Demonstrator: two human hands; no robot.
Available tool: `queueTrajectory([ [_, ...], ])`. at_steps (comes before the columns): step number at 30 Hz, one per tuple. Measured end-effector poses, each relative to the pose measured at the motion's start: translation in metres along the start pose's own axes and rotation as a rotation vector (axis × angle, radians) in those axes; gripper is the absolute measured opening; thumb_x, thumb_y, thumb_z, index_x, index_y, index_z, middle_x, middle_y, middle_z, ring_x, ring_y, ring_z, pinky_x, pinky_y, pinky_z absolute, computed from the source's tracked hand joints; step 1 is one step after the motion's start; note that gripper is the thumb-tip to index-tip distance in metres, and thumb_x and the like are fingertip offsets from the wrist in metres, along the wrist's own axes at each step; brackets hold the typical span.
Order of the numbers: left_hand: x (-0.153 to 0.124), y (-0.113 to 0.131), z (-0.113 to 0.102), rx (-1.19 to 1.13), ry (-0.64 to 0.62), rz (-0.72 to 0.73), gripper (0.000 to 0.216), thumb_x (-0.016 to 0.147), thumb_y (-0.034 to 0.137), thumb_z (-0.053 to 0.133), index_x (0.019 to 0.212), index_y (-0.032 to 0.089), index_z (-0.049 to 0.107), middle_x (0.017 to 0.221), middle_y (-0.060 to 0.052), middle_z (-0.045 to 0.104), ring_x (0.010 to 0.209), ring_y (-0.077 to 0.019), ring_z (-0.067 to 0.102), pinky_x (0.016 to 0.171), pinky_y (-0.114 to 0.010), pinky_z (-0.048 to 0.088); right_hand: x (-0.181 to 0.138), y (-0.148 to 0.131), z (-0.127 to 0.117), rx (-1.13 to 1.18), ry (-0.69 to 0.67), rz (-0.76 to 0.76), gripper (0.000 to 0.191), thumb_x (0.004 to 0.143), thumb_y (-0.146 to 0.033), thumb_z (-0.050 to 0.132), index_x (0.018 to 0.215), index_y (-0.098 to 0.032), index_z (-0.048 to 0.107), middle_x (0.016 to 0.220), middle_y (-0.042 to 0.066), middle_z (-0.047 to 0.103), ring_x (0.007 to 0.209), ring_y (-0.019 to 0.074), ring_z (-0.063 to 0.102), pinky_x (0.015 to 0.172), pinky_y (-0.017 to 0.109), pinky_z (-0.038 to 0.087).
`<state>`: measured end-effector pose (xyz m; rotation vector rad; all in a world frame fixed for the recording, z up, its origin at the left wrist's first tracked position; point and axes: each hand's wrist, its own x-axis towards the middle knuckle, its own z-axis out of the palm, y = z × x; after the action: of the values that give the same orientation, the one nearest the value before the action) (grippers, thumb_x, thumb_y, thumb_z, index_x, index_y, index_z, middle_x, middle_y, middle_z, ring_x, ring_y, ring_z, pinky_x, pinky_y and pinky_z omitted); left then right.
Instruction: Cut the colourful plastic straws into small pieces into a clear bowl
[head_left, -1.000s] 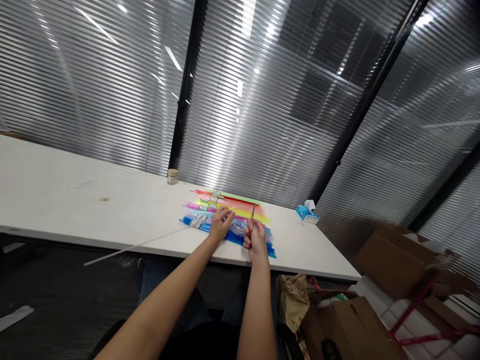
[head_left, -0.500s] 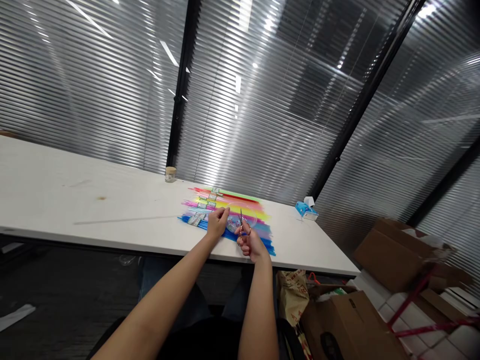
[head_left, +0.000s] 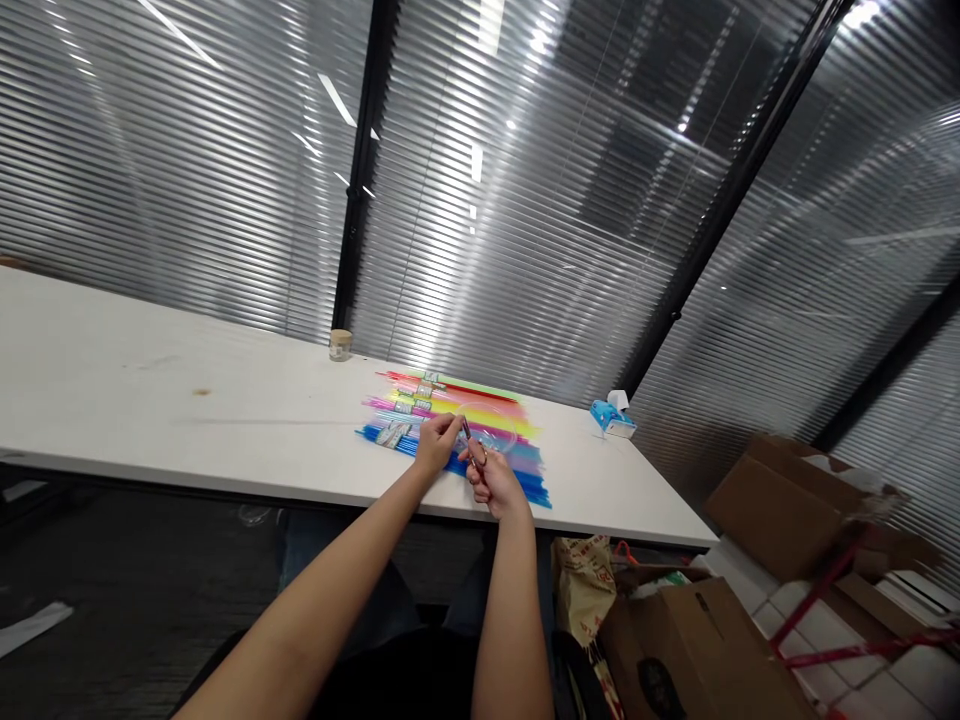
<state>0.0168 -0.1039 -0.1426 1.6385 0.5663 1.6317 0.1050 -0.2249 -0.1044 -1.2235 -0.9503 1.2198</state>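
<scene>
My right hand (head_left: 493, 482) is closed round the handles of a small pair of scissors (head_left: 466, 430), whose blades point up and left. The blade tips are close to the fingertips of my left hand (head_left: 436, 445), which pinches something too small to make out. Beneath both hands lie bundles of coloured sticks (head_left: 495, 412), running from green and red at the back to blue at the front. Printed paper bands (head_left: 394, 434) wrap their left ends. A clear round dish (head_left: 511, 436) rests on the sticks, partly hidden by my hands.
On the white table (head_left: 247, 400) a jar with a tan lid (head_left: 340, 345) stands at the back. A blue tissue pack (head_left: 613, 415) lies to the right. Cardboard boxes (head_left: 697, 640) and a paper bag (head_left: 583, 585) sit below the table's right end. Blinds (head_left: 525, 250) rise behind.
My right hand has tilted the scissors left, bringing the blades up to my left fingertips. My left hand has barely moved.
</scene>
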Motion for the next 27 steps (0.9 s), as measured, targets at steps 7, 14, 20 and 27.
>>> queueTrajectory([
  [7, 0.0004, 0.001, 0.0003, -0.027, -0.01, -0.009, 0.041, 0.085, 0.048, 0.061, 0.055, 0.022, 0.05, 0.053, 0.003, 0.046, 0.052, -0.0132, 0.041, 0.054, -0.029, 0.033, 0.005, 0.0042, -0.0001, -0.001, 0.003, -0.044, 0.047, 0.081, -0.065, 0.074, 0.081, -0.02, 0.061, 0.048, -0.012, 0.044, 0.032, 0.0021, 0.021, 0.034, 0.017, 0.011],
  [14, 0.0001, 0.0031, 0.0003, -0.059, -0.009, -0.019, 0.038, 0.083, 0.049, 0.062, 0.058, 0.022, 0.054, 0.057, 0.001, 0.051, 0.057, -0.0149, 0.045, 0.056, -0.029, 0.035, 0.0061, 0.0051, -0.0003, -0.023, 0.009, -0.064, 0.048, 0.078, -0.066, 0.075, 0.082, -0.021, 0.06, 0.047, -0.013, 0.042, 0.033, 0.0025, 0.019, 0.034, 0.018, 0.012],
  [20, 0.0027, 0.0021, 0.0007, -0.102, 0.041, -0.044, 0.044, 0.079, 0.053, 0.065, 0.055, 0.022, 0.046, 0.054, 0.004, 0.039, 0.054, -0.0129, 0.035, 0.054, -0.029, 0.03, 0.0041, 0.0039, -0.0003, -0.076, 0.086, -0.099, 0.04, 0.08, -0.058, 0.073, 0.079, -0.022, 0.056, 0.048, -0.013, 0.041, 0.035, 0.0036, 0.019, 0.035, 0.019, 0.011],
  [27, 0.0081, -0.0048, 0.0033, -0.131, 0.132, -0.098, 0.05, 0.079, 0.059, 0.07, 0.055, 0.022, 0.046, 0.053, 0.006, 0.038, 0.053, -0.0115, 0.035, 0.056, -0.028, 0.032, -0.0002, 0.0, 0.002, -0.139, 0.124, -0.106, 0.028, 0.081, -0.039, 0.074, 0.071, -0.022, 0.054, 0.046, -0.012, 0.04, 0.037, 0.0054, 0.022, 0.036, 0.02, 0.011],
])
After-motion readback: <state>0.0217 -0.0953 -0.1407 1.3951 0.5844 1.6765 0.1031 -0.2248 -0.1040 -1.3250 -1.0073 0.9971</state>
